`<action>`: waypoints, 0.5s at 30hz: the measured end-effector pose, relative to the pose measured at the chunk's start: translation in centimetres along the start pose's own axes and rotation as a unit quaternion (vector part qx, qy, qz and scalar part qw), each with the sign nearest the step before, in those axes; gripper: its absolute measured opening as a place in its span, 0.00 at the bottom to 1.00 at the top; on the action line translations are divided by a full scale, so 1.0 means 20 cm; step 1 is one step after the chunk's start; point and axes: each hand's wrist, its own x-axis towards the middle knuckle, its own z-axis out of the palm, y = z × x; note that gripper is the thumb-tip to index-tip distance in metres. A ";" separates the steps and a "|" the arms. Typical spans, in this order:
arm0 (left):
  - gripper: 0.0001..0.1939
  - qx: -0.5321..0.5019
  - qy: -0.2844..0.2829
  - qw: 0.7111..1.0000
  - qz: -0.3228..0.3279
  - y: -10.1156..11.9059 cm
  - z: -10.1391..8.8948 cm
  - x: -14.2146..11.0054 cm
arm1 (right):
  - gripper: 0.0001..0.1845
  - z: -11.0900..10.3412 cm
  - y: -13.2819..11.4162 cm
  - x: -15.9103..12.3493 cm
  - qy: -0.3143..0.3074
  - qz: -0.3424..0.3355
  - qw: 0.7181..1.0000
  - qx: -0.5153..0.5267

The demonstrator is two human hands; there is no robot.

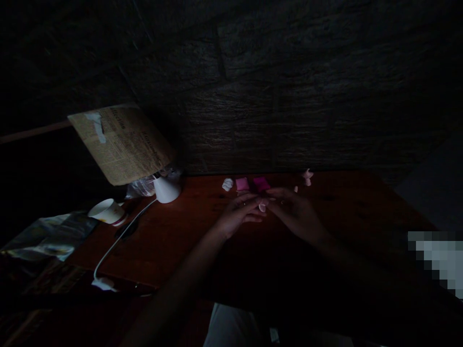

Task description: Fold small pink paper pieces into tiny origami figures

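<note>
In the dim light a small pale pink lump [262, 206], like modelling clay, is between my hands over the wooden table. The fingers of my left hand [238, 213] are closed on its left side. My right hand [299, 216] pinches it from the right with thumb and fingertips. Just beyond the hands lie a light pink square block [242, 184], a magenta square block [261, 183] and a crumpled white lump [227, 184]. Farther right stands a small pink shaped piece [307, 177], with a tiny pink bit [295, 189] beside it.
To the left, a lamp with a newsprint-patterned shade [123, 142] and white base [167, 190] stands on the wooden table [181, 231]. Its white cord [119, 238] runs over the front edge. A paper cup [106, 212] and a plastic bag [54, 233] are beyond it. A dark wall backs the table.
</note>
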 end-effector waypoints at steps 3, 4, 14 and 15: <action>0.16 -0.006 0.005 1.000 -0.007 0.00 0.00 0.00 | 0.14 0.00 0.00 0.00 -0.004 0.005 1.000 0.008; 0.16 -0.011 0.008 1.000 -0.009 0.00 0.00 0.00 | 0.15 0.00 0.00 0.00 -0.003 0.008 1.000 0.011; 0.15 -0.023 0.013 0.999 -0.034 0.01 0.00 0.01 | 0.18 0.02 -0.03 -0.01 -0.015 0.043 0.995 0.084; 0.15 -0.023 0.012 0.999 -0.035 0.01 0.01 0.01 | 0.18 0.03 -0.03 0.00 -0.017 0.045 0.995 0.090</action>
